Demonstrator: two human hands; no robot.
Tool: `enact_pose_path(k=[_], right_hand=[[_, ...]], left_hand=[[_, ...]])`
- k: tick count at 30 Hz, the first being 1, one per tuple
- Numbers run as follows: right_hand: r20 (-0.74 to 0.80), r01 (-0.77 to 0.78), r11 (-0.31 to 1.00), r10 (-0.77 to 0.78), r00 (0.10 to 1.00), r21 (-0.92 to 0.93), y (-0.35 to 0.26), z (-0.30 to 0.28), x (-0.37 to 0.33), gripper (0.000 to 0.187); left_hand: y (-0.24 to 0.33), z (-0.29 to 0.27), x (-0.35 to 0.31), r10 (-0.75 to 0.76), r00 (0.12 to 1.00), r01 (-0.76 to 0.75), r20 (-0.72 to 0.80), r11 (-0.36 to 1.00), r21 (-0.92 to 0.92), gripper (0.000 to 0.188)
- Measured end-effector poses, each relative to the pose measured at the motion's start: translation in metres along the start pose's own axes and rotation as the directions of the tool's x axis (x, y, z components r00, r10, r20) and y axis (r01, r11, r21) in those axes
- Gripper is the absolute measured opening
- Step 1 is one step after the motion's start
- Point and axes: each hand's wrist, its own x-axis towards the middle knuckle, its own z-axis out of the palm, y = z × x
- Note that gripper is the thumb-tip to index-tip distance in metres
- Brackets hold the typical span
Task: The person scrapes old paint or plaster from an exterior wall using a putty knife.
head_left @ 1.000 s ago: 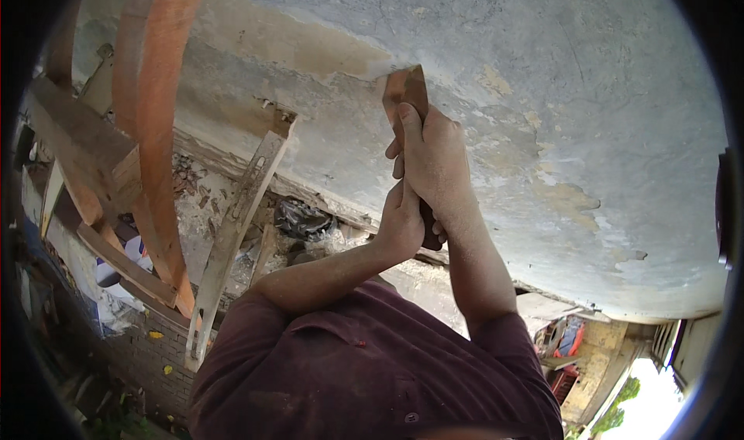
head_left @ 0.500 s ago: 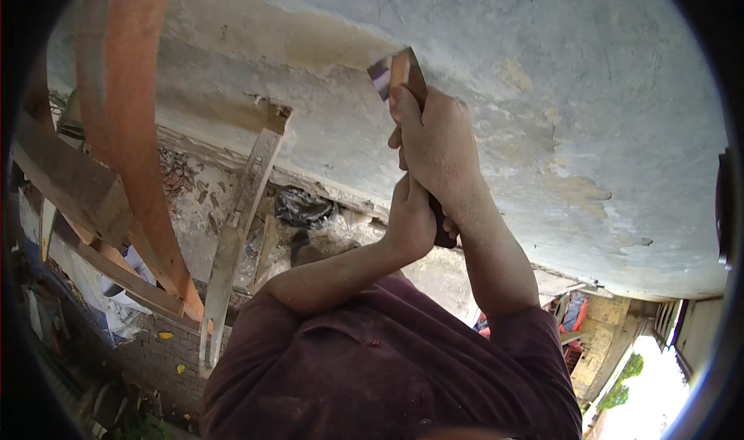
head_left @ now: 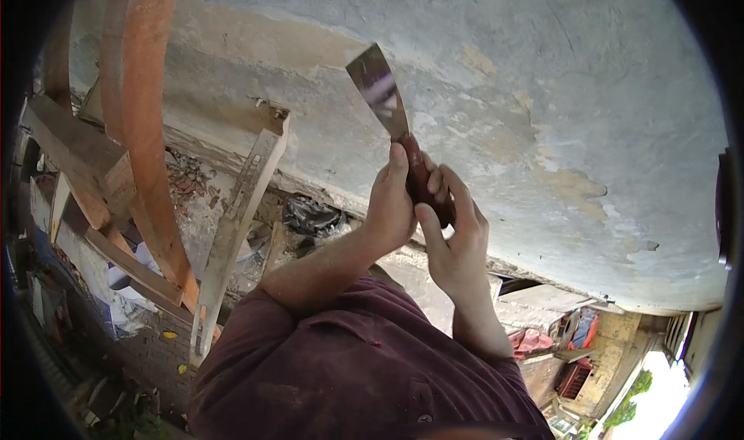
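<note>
A putty knife [head_left: 379,91] with a wide metal blade and a dark red handle is held up before the grey, patchy wall [head_left: 542,76]. Its blade points up and to the left, seemingly apart from the plaster. My left hand [head_left: 390,205] is closed round the handle just below the blade, thumb laid along it. Lower on the same handle, my right hand [head_left: 459,235] holds the butt end between thumb and curled fingers. The left fingers are partly hidden behind the handle.
At the left stand an orange-brown wooden post [head_left: 142,91] and a pale, leaning timber [head_left: 246,200]. Below the wall lie a black plastic bag [head_left: 314,215] and broken rubble [head_left: 186,180]. Red and blue items [head_left: 581,328] lie at the lower right.
The putty knife has come away from the wall, down and leftward. My left hand now holds the handle near the blade; my right hand has shifted from there down to the butt.
</note>
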Motion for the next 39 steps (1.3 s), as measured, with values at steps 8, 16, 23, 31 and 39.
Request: enact_pose_path(k=[8, 16, 23, 31, 39], right_hand=[[-0.097, 0.091, 0.975, -0.113, 0.989, -0.204, 0.020, -0.003, 0.014, 0.032], [-0.076, 0.195, 0.933, -0.228, 0.971, -0.302, 0.017, -0.014, 0.017, 0.031], [-0.092, 0.230, 0.909, -0.277, 0.956, -0.348, 0.015, -0.021, 0.029, 0.027], [-0.033, 0.214, 0.903, -0.243, 0.969, -0.373, -0.012, -0.033, 0.030, 0.032], [0.036, 0.230, 0.879, -0.237, 0.971, -0.417, -0.022, -0.023, 0.039, 0.033]], left_hand=[[0.013, -0.009, 0.007, 0.257, 0.953, -0.128, -0.159, 0.821, 0.556, 0.038], [0.058, 0.016, 0.081, 0.302, 0.122, -0.720, 0.946, -0.628, 0.294, 0.061], [0.065, 0.017, 0.097, 0.020, 0.151, -0.808, 0.988, -0.573, 0.135, 0.082], [0.088, 0.009, 0.113, 0.180, 0.157, -0.740, 0.971, -0.629, 0.237, 0.085], [0.082, 0.008, 0.117, 0.134, -0.011, -0.638, 0.991, -0.764, 0.096, 0.067]])
